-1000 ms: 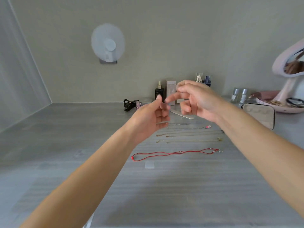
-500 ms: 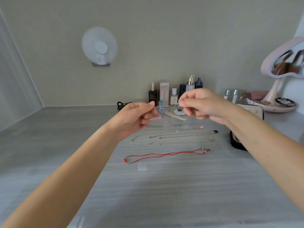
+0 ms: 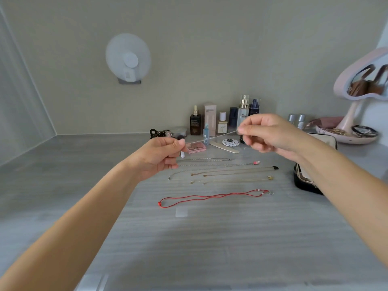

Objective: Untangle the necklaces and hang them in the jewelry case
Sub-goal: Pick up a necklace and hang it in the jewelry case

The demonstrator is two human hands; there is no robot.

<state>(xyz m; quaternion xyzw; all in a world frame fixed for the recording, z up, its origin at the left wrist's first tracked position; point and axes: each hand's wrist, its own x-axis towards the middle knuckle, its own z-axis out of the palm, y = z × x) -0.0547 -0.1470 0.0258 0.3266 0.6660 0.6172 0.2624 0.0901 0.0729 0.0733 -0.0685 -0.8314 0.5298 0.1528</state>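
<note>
A thin silver chain necklace (image 3: 212, 138) is stretched taut in the air between my hands. My left hand (image 3: 161, 156) pinches its lower left end, where a small white pendant hangs below the fingers. My right hand (image 3: 266, 133) pinches the higher right end. Under them, on the grey table, several necklaces lie in straight rows: a silver chain (image 3: 204, 159), one with a pink charm (image 3: 256, 162), gold chains (image 3: 235, 172) and a red cord necklace (image 3: 212, 196). The jewelry case (image 3: 310, 177), black and cream, sits at the right, partly behind my right forearm.
Cosmetic bottles and boxes (image 3: 222, 120) line the back wall. A pink palette (image 3: 196, 147), a nail file (image 3: 224, 147) and a black hair clip (image 3: 157, 133) lie behind the necklaces. A pink mirror with tray (image 3: 352, 114) stands at the far right. A fan (image 3: 128, 59) hangs on the wall.
My hands have moved apart, the left one down and left, drawing the silver chain out straight between them. The view has shifted slightly.
</note>
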